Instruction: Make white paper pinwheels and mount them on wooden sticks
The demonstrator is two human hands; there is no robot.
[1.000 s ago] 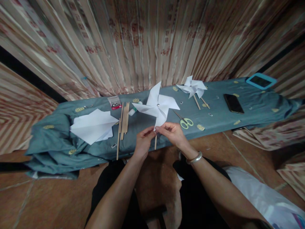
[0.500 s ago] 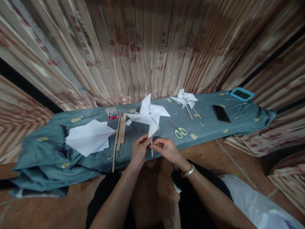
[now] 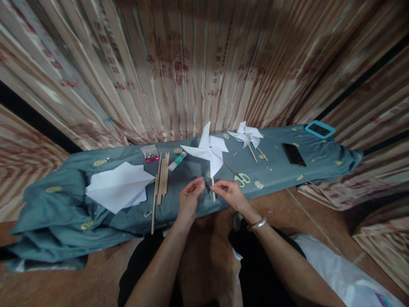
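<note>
A white paper pinwheel (image 3: 209,150) on a thin wooden stick stands up over the front of the cloth. My right hand (image 3: 230,194) pinches its stick (image 3: 214,194) between thumb and fingers, below the paper blades. Just left of the stick is my left hand (image 3: 191,195), apart from it, fingers half bent and holding nothing that I can see. Partly behind my right hand lies a pair of scissors (image 3: 242,179) with light green handles. Two more white pinwheels (image 3: 245,134) lie together farther back.
Several loose wooden sticks (image 3: 163,177) lie left of a green-and-white tube (image 3: 177,161). Beyond are a small box of metal pins (image 3: 150,154) and stacked white paper (image 3: 116,187). A black phone (image 3: 294,154) and a blue-framed device (image 3: 320,129) rest rightward on the teal cloth (image 3: 277,183).
My left hand has let go of the pinwheel and moved slightly away. The pinwheel has shifted right with my right hand, and its blades have turned, uncovering the tube.
</note>
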